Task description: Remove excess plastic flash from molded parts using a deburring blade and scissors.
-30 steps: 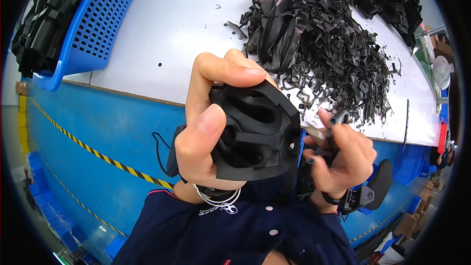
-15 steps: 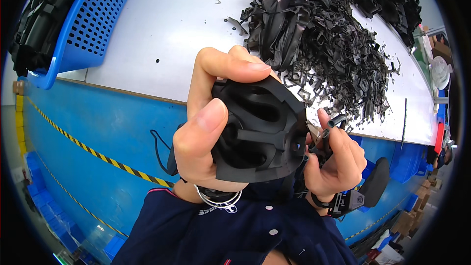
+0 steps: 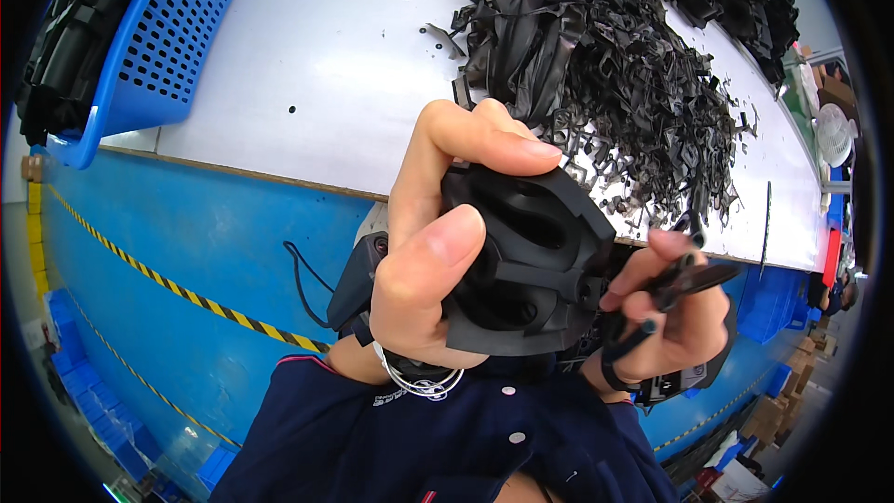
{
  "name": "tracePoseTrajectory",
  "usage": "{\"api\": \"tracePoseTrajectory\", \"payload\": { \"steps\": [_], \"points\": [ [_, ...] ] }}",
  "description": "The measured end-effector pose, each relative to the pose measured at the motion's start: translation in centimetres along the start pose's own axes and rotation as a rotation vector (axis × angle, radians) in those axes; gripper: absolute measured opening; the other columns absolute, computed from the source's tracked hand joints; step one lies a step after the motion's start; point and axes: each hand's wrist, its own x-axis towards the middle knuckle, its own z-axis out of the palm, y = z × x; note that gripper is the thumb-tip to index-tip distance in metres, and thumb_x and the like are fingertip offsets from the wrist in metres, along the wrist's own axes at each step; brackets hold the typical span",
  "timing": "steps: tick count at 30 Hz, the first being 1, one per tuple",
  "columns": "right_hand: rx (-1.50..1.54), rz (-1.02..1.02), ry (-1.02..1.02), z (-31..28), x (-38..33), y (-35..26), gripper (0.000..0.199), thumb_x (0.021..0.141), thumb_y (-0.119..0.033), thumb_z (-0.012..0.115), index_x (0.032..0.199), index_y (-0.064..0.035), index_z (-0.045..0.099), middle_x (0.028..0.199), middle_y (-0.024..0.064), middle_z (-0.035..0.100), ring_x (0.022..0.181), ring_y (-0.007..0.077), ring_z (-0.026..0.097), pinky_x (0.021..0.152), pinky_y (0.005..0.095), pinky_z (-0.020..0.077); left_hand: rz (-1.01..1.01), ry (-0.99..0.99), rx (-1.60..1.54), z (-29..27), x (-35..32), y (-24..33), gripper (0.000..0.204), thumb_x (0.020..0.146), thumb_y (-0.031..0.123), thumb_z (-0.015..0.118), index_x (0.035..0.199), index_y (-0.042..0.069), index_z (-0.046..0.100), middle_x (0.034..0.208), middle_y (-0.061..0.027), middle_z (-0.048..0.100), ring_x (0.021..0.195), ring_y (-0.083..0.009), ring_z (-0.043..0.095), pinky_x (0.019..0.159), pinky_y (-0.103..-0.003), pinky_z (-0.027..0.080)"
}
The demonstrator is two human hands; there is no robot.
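Close in front of me, my left hand (image 3: 433,251) grips a black moulded rubber or plastic part (image 3: 549,270) by its left side, thumb and fingers bent round it. Two deep oval hollows, with a ridge between them, face me. Just right of the part, my right hand (image 3: 684,307) has its fingers wrapped round small snips (image 3: 675,284) with dark, sleeved handles. The snips are smeared by motion, so the state of their blades is hard to make out. A narrow gap shows between this hand and the black part.
On the white table (image 3: 307,56) lies a large heap of black scraps (image 3: 643,102). More black parts (image 3: 736,0) are piled at the far right. A blue perforated basket (image 3: 177,47) of black pieces stands at the left. Yellow-black tape (image 3: 196,289) crosses the blue floor.
My left hand and the black part have moved right and slightly down. My right hand has drawn right, away from the part's edge, turning the snips.
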Motion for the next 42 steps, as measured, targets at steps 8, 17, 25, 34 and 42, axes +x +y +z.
{"api": "tracePoseTrajectory", "payload": {
  "steps": [8,17,25,34,42],
  "points": [
    [0.513,0.184,-0.291,-0.1,-0.4,0.8,0.030,0.060,-0.010,0.063,0.080,0.0114,0.057,0.057,0.0095,0.059,0.042,0.0112,0.055,0.043,0.0198,0.0452,0.426,-0.110,0.198,-2.1,1.0,0.5,0.041,0.079,0.044,0.040,0.102,0.009,0.042,0.084,-0.0148,0.043,0.072,-0.0223,0.041,0.059,-0.033,0.035],
    [0.353,0.150,-0.542,-1.0,0.7,-0.7,0.030,0.064,-0.018,0.063,0.075,0.0090,0.059,0.047,0.0052,0.055,0.039,0.0122,0.055,0.038,0.0194,0.0427,0.616,-0.110,0.578,-1.4,1.2,2.5,0.041,0.080,0.048,0.042,0.105,0.015,0.043,0.086,-0.0147,0.043,0.073,-0.0221,0.042,0.057,-0.031,0.035],
    [0.244,0.135,-0.600,-2.1,1.0,-1.0,0.029,0.062,-0.019,0.059,0.065,0.0096,0.056,0.045,0.0067,0.055,0.043,0.0165,0.059,0.043,0.0233,0.0497,0.626,-0.166,0.666,-1.8,1.8,2.4,0.045,0.077,0.051,0.045,0.107,0.016,0.042,0.088,-0.0142,0.041,0.072,-0.0220,0.041,0.057,-0.032,0.035],
    [0.132,0.088,-0.543,-2.7,1.5,-1.5,0.029,0.059,-0.020,0.059,0.065,0.0079,0.055,0.045,0.0088,0.055,0.043,0.0179,0.060,0.041,0.0222,0.0483,0.570,-0.323,0.859,-1.9,2.0,2.9,0.049,0.076,0.053,0.043,0.108,0.017,0.041,0.089,-0.0140,0.041,0.072,-0.0223,0.041,0.055,-0.031,0.035],
    [0.023,0.013,-0.450,-3.2,1.0,-2.3,0.028,0.059,-0.022,0.058,0.064,0.0055,0.055,0.049,0.0114,0.057,0.038,0.0159,0.056,0.036,0.0195,0.0425,0.640,-0.201,0.747,-1.3,1.5,2.5,0.048,0.075,0.053,0.045,0.108,0.018,0.042,0.090,-0.0140,0.042,0.072,-0.0222,0.042,0.055,-0.031,0.035]
  ]
}}
